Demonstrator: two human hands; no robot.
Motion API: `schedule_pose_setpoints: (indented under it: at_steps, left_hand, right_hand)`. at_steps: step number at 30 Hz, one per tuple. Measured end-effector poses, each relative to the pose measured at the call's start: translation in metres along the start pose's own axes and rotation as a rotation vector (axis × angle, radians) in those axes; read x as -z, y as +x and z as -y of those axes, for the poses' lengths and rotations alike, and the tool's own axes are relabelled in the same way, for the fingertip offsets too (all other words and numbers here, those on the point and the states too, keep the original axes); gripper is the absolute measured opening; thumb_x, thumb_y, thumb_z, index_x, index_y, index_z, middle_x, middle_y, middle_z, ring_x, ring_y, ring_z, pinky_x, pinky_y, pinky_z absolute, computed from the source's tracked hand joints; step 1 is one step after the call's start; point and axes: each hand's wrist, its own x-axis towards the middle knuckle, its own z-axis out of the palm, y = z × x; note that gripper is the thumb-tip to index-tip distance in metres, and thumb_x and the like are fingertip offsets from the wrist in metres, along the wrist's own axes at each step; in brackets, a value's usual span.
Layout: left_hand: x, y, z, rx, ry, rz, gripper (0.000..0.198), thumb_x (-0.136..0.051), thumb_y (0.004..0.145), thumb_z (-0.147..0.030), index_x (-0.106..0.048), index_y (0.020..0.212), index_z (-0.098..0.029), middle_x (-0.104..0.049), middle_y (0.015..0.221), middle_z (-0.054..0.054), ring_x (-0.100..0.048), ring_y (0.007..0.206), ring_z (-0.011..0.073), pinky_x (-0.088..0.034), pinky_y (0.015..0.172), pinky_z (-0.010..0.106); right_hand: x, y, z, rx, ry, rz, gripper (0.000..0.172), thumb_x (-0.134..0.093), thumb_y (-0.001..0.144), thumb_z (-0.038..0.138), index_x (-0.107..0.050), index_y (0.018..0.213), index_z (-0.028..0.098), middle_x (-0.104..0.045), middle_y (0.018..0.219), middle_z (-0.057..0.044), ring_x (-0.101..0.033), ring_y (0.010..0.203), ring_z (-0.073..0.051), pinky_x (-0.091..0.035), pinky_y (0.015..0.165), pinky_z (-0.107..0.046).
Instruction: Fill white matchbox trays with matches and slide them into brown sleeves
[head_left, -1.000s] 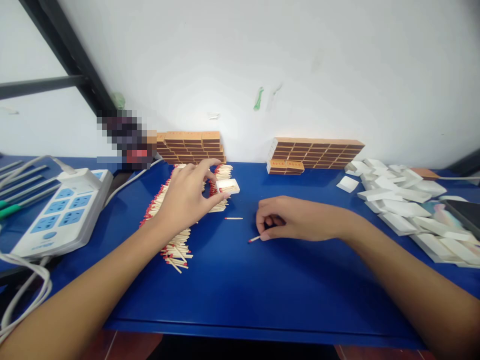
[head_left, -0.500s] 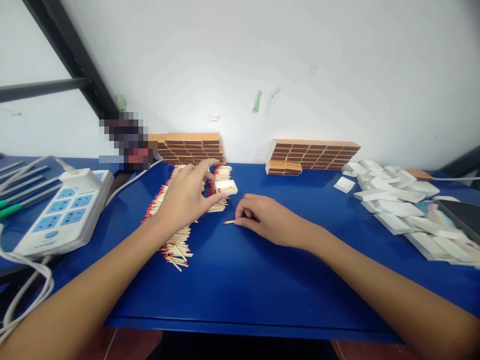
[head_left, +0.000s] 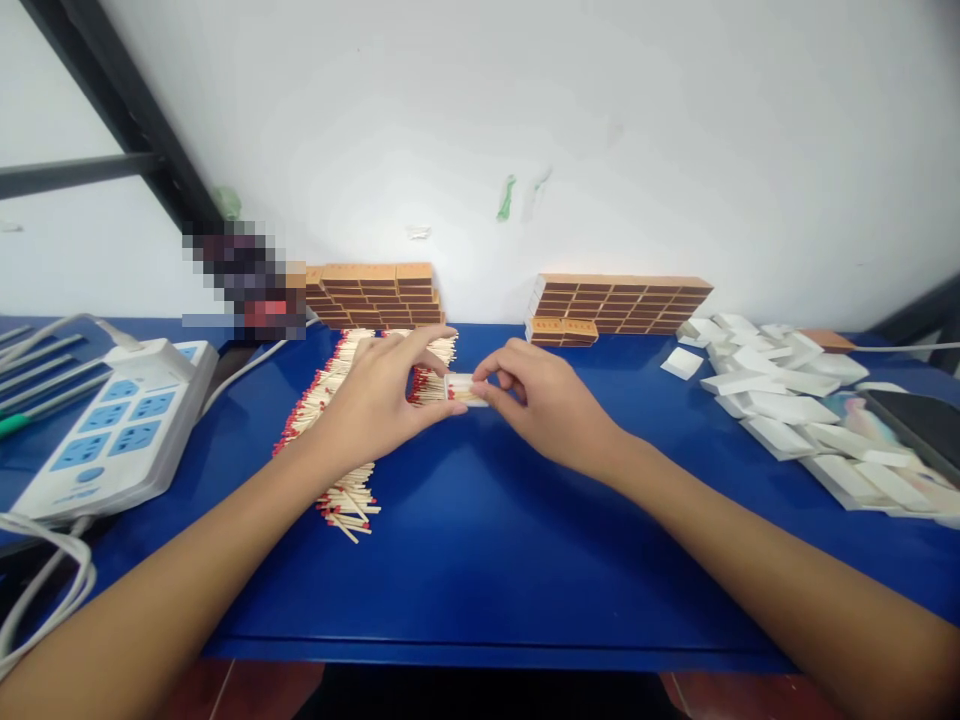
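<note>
My left hand (head_left: 379, 395) pinches a small white matchbox tray (head_left: 465, 389) between thumb and fingers, just above the blue table (head_left: 480, 540). My right hand (head_left: 536, 395) is closed at the tray's right end, its fingertips pressed on the matches lying in it. A long heap of red-tipped matches (head_left: 341, 440) lies under and behind my left hand.
Two stacks of brown matchbox sleeves (head_left: 375, 292) (head_left: 619, 303) stand against the white wall. A pile of white empty trays (head_left: 795, 400) lies at the right. A white power strip (head_left: 105, 430) with cables sits at the left.
My right hand picked up loose matches from the table and moved left and up to the tray in my left hand. The loose matches are gone from the table.
</note>
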Motion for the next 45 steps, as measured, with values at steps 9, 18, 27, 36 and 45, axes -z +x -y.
schedule_pose_setpoints:
  at_steps: [9,18,27,36,45]
  left_hand:
    - [0.02,0.007,0.014,0.161,0.189,-0.194,0.063,-0.085,0.087,-0.036,-0.055,0.141,-0.025,-0.081,0.11,0.003,-0.07,0.119,0.0325,-0.04,0.106,0.049]
    - [0.012,0.006,0.011,0.159,0.177,-0.169,0.062,-0.085,0.086,-0.036,-0.055,0.139,-0.025,-0.081,0.111,0.002,-0.069,0.119,0.0317,-0.04,0.108,0.047]
    - [0.013,0.005,0.011,0.162,0.148,-0.146,0.061,-0.084,0.085,-0.033,-0.055,0.139,-0.026,-0.08,0.113,0.003,-0.067,0.122,0.032,-0.039,0.11,0.049]
    - [0.009,0.004,0.011,0.148,0.168,-0.109,0.06,-0.084,0.087,-0.036,-0.054,0.138,-0.026,-0.081,0.113,0.003,-0.068,0.116,0.0311,-0.038,0.105,0.046]
    - [0.007,0.003,0.007,0.12,0.179,-0.043,0.061,-0.081,0.09,-0.04,-0.052,0.142,-0.026,-0.08,0.115,0.003,-0.065,0.119,0.0319,-0.037,0.102,0.044]
  right_hand:
    - [-0.025,0.0,0.02,0.269,-0.005,0.319,0.024,-0.053,0.107,0.019,-0.07,0.124,0.022,-0.063,0.106,-0.006,-0.059,0.086,-0.017,-0.046,0.078,-0.03]
    - [-0.059,0.011,0.032,0.263,-0.177,0.437,0.038,-0.044,0.109,0.018,-0.061,0.143,0.022,-0.062,0.119,-0.01,-0.061,0.091,-0.02,-0.047,0.077,-0.033]
    - [-0.055,0.008,0.027,0.257,-0.105,0.4,0.013,-0.057,0.109,0.028,-0.067,0.108,0.019,-0.064,0.114,-0.007,-0.062,0.093,-0.018,-0.044,0.078,-0.03]
    - [-0.014,0.003,0.023,0.129,-0.192,0.499,0.007,-0.064,0.105,0.024,-0.071,0.104,0.02,-0.061,0.104,-0.004,-0.051,0.071,-0.012,-0.035,0.068,-0.027]
    - [0.0,0.004,0.021,0.035,-0.196,0.585,0.01,-0.063,0.105,0.026,-0.066,0.1,0.018,-0.064,0.105,-0.006,-0.054,0.07,-0.013,-0.036,0.066,-0.029]
